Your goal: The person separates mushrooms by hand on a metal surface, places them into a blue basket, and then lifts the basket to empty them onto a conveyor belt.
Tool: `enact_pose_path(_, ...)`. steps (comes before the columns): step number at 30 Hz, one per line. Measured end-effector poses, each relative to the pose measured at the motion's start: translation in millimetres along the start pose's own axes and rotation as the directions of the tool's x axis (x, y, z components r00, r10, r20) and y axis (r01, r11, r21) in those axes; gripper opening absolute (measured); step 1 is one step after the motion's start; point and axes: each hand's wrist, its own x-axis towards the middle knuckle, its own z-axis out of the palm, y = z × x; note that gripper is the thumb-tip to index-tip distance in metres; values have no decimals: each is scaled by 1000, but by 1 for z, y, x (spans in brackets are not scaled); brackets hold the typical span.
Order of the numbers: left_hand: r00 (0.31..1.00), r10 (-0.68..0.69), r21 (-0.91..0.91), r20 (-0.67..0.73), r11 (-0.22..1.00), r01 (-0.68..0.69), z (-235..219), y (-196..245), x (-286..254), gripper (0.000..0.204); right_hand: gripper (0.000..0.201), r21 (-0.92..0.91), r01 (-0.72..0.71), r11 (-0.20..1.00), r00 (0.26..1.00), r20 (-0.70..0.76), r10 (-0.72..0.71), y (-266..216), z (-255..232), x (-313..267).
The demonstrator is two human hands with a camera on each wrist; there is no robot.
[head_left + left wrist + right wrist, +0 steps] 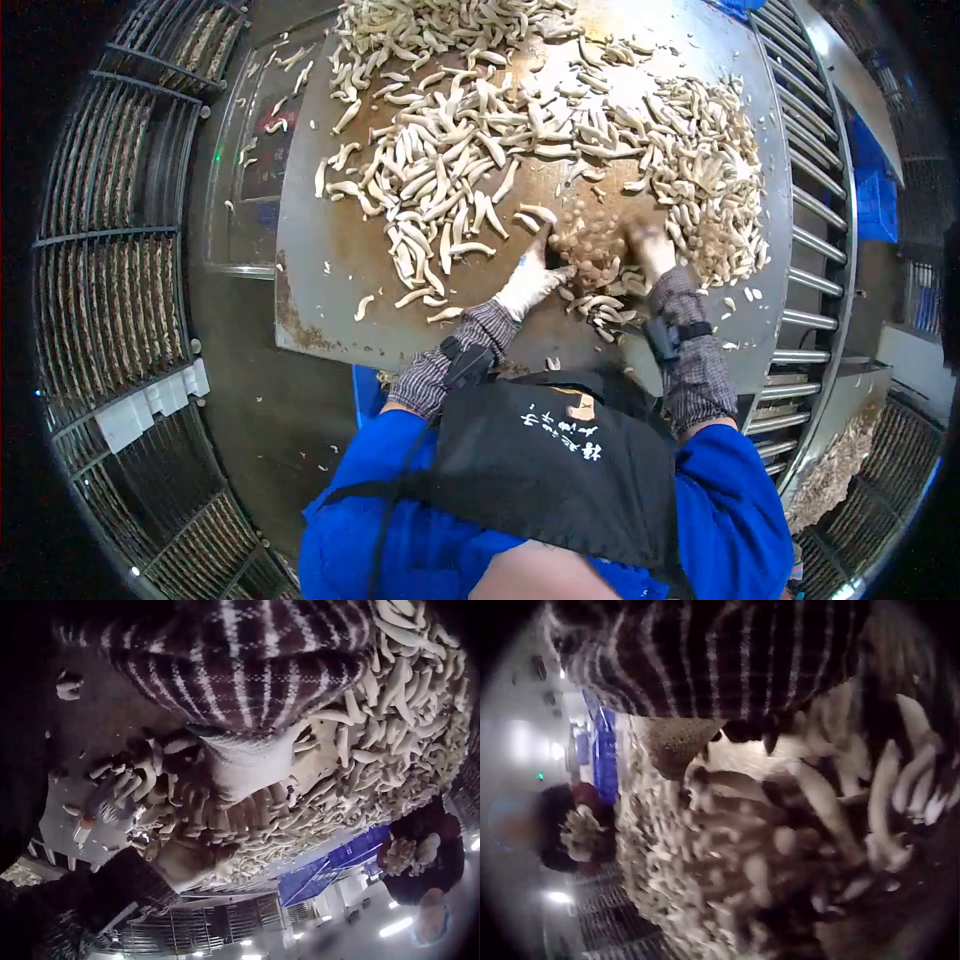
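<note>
A brown-capped mushroom clump (588,240) sits on the metal table between the two hands. My left hand (528,285), in a white glove with darkened fingertips, grips the clump's left edge, thumb and fingers spread around it. On the opposite side, my right hand (653,250) is at the clump, blurred by motion, its fingers hidden or smeared. Loose pale mushrooms (605,310) lie just below the clump. In the left wrist view, a row of mushroom stems (232,814) shows under the white glove (247,761). The right wrist view has many caps and stems (735,847) close below the sleeve.
Long pale mushrooms (440,180) spread over the table's left and far side, with a dense heap (705,160) at the right. A roller conveyor (808,240) runs along the right edge. Racks (120,190) stand left. Another person (424,859) holding mushrooms is across the table.
</note>
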Motion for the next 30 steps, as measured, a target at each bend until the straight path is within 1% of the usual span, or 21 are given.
enact_pose_path(2,992,118,-360,32,928,-99,10,10,8,96,53,635,-316,705,883,468,-25,-7,29,-8)
enact_pose_path(3,1000,24,-361,18,932,-16,6,31,2,94,46,606,-85,791,958,268,-102,-2,47,-1)
enact_pose_path(4,996,66,-597,53,802,-22,4,32,6,87,49,735,-249,631,847,481,-227,6,50,7)
enact_pose_path(6,977,210,-418,35,891,-176,-13,39,9,77,58,814,-144,563,817,419,-397,-24,49,-7)
enact_pose_path(7,990,137,-533,37,841,-97,-20,43,3,70,70,515,173,840,854,347,-388,-39,45,-19)
enact_pose_path(8,976,210,-613,-59,764,-202,-27,39,3,59,67,454,283,845,868,254,-427,-39,58,-19)
enact_pose_path(11,993,113,-649,17,757,-75,-51,17,-7,46,56,712,80,698,849,318,-422,-40,70,-18)
enact_pose_path(13,922,206,-910,327,330,250,-64,-63,1,47,30,811,-368,456,867,476,-147,-52,61,-22)
enact_pose_path(14,808,554,-979,201,84,186,-41,-71,0,55,26,870,-421,255,875,464,-139,-35,68,-16)
enact_pose_path(15,902,367,-887,227,461,35,-56,-37,-17,69,25,878,-449,165,883,465,-69,-20,71,-6)
enact_pose_path(16,957,155,-521,243,853,-6,-71,0,-35,83,25,879,-471,74,882,472,2,-6,71,2)
enact_pose_path(17,967,-54,-139,248,986,91,-87,37,-53,97,25,862,-484,147,868,494,-38,3,66,7)
enact_pose_path(18,965,20,237,262,968,-84,-89,33,-53,108,25,858,-489,154,865,500,-40,1,64,10)
enact_pose_path(19,957,94,574,274,783,-241,-92,29,-52,119,27,808,-437,395,849,515,-116,-2,63,14)
enact_pose_path(21,963,28,149,269,986,-71,-77,100,-66,117,30,596,-204,777,778,580,-240,-16,54,14)
enact_pose_path(22,981,56,134,186,988,-82,-69,89,-53,115,36,581,-164,797,699,639,-322,-88,38,-15)
enact_pose_path(23,991,84,121,101,988,-96,-60,78,-41,113,41,505,-63,861,744,599,-298,-96,51,-16)
enact_pose_path(24,974,221,-347,45,918,-192,-47,71,-30,100,47,415,36,909,786,550,-282,-105,61,-16)
enact_pose_path(26,933,225,246,-282,957,-156,-53,75,-18,81,53,496,9,869,831,480,-283,-119,79,-14)
enact_pose_path(28,920,60,-523,-388,807,-274,-46,88,-20,59,49,816,62,575,895,210,-394,-116,98,-11)
enact_pose_path(30,951,162,-677,-265,671,-302,-57,38,-2,55,43,879,77,470,900,142,-413,-112,113,-12)
